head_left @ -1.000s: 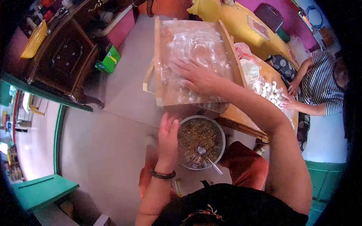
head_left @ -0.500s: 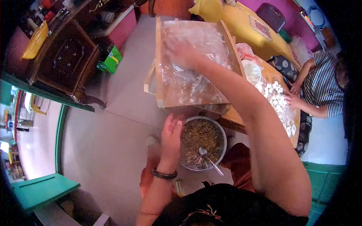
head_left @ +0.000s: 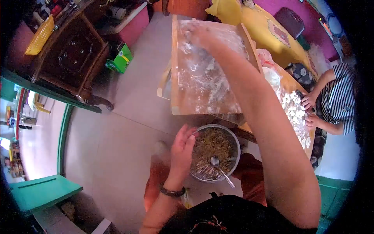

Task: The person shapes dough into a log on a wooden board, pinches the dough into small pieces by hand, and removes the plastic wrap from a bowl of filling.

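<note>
My right hand [head_left: 199,36] is blurred by motion over the far left part of a floured wooden board [head_left: 194,87] with raised side edges. Its fingers are too smeared to read. Streaks of white flour cover the board's surface. My left hand [head_left: 182,147], with a dark bracelet at the wrist, is beside the left rim of a metal bowl [head_left: 238,156]. Its fingers are loosely bent and apart, with nothing visible in them. A brown-green chopped filling [head_left: 212,146] lies in the bowl, and a metal spoon [head_left: 215,162] rests in it, handle towards me.
Right of the board, a round wooden table [head_left: 290,86] bears many small white dough pieces [head_left: 294,107]. Another person's hands [head_left: 309,102] are at them, below a striped sleeve. A green box [head_left: 122,58] and a dark wooden cabinet [head_left: 72,54] stand left on the floor.
The view has shifted, so most things appear further right. My right hand has moved farther up the board. My left hand's fingers have come closer to the bowl's rim.
</note>
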Available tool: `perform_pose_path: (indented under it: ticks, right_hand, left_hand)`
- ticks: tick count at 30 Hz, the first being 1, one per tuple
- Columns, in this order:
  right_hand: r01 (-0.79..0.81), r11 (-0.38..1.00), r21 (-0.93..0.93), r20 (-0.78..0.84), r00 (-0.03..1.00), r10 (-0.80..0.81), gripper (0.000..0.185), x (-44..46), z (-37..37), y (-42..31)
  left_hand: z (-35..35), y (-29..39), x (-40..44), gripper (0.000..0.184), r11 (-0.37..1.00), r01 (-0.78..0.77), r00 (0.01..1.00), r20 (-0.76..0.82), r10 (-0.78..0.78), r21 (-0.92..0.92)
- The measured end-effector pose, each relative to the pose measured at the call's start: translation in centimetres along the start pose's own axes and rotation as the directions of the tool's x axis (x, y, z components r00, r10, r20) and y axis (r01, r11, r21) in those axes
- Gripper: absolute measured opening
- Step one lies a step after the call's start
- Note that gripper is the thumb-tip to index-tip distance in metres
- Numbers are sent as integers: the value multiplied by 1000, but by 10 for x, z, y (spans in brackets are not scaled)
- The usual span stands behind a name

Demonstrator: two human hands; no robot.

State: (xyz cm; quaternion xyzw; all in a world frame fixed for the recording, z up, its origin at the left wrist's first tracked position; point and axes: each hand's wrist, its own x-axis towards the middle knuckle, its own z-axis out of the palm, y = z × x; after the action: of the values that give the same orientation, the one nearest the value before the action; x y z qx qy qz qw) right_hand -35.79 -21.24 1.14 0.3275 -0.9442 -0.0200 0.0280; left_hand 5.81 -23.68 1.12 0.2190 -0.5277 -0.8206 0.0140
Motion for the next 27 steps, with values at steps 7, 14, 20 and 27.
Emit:
perform_pose_path:
  ticks: [7, 14, 20, 27]
  right_hand:
    - [348, 887, 305, -121, 938, -326, 58, -82, -20, -33]
    - [488, 851, 194, 98, 853, -512, 65, -213, -69, -75]
    - [271, 953, 133, -108, 960, -258, 58, -124, -18, -32]
    - [-177, 969, 174, -120, 973, 200, 55, -17, 6, 32]
  left_hand:
    - [-8, 6, -1, 49, 999, -8, 1000, 6, 9, -38]
    - [-4, 8, -7, 48, 998, -1, 999, 32, 3, -65]
    - [-3, 7, -3, 47, 998, 0, 1000, 24, 2, -55]
    - [4, 2, 2, 47, 997, 55, 997, 51, -58, 45]
